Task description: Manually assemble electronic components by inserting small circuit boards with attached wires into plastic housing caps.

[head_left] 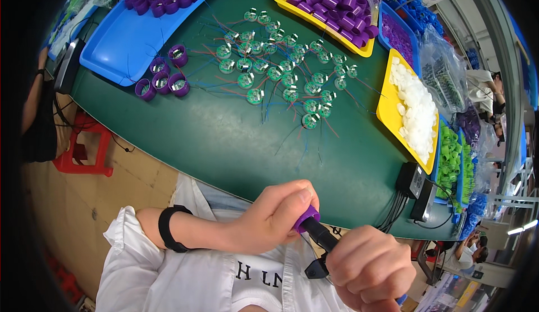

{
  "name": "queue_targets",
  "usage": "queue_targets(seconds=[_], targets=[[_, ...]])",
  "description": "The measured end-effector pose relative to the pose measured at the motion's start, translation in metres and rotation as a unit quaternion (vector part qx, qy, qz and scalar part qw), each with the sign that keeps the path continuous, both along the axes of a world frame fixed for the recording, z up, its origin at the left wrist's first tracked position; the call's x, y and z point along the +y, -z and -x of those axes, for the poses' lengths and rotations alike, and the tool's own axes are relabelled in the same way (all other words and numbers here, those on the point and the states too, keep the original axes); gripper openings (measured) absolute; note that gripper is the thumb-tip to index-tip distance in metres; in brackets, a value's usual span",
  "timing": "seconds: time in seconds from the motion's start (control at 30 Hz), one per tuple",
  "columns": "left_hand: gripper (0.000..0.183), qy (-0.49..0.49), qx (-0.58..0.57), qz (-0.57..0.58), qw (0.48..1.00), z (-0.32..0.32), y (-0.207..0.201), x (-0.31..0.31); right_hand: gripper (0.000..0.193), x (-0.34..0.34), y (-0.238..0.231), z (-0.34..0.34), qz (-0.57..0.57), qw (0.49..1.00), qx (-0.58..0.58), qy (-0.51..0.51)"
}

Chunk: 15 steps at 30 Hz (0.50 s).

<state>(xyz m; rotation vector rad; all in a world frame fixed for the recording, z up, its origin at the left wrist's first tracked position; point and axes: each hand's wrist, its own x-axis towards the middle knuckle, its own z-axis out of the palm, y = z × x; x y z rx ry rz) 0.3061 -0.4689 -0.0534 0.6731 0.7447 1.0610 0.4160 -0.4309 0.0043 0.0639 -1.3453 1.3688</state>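
My left hand is closed round a small purple plastic cup, held just off the table's near edge. A black rod-shaped tool points into the cup's opening, and my right hand wraps round its other end. How deep its tip sits inside the cup is hidden. A bit of blue shows beneath the right hand. On the green table ahead lie several round green circuit boards with thin red and blue wires. Left of them stand several purple cups with boards inside.
A blue tray holds more purple cups at the far left. One yellow tray carries empty purple cups, another yellow tray white translucent pieces. Green parts and a black box with cables are at right. A red stool stands left.
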Motion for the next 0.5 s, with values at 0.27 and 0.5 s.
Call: queue_targets(seconds=[0.27,0.5], targets=[[0.037,-0.136,0.066,0.043,0.988,-0.017,0.029,0.006,0.028,0.022,0.034,-0.016,0.062,0.988,-0.139,-0.029],[0.027,-0.084,-0.04,0.171,0.981,-0.006,0.038,0.018,0.026,0.024,0.049,-0.01,0.069,0.987,-0.145,0.026]])
